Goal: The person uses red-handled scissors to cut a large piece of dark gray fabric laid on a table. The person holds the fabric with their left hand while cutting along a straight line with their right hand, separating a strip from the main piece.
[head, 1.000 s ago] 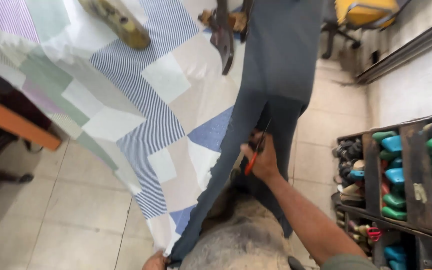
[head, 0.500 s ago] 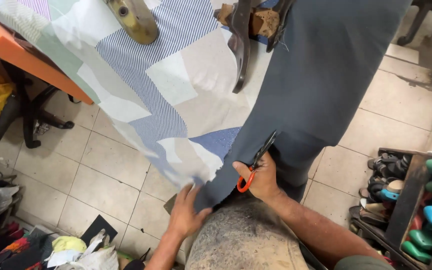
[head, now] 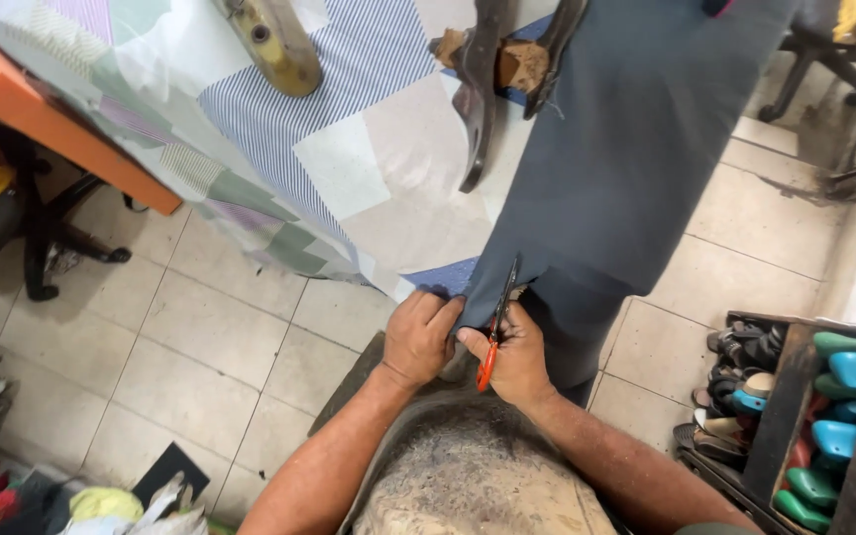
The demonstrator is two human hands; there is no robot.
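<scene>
- Hanging over the edge of the counter [head: 52, 109], a dark grey cloth [head: 626, 149] drapes down toward the tiled floor [head: 200, 327].
- Right hand [head: 517, 357] has its grip closed on orange-handled scissors [head: 495, 327], blades pointing up into the cloth's lower edge.
- Left hand [head: 420, 337] pinches the cloth edge just beside the blades, grip closed on it.
- A patchwork sheet [head: 349, 159] covers the counter; shoe forms [head: 834, 396] fill a rack at right.
</scene>
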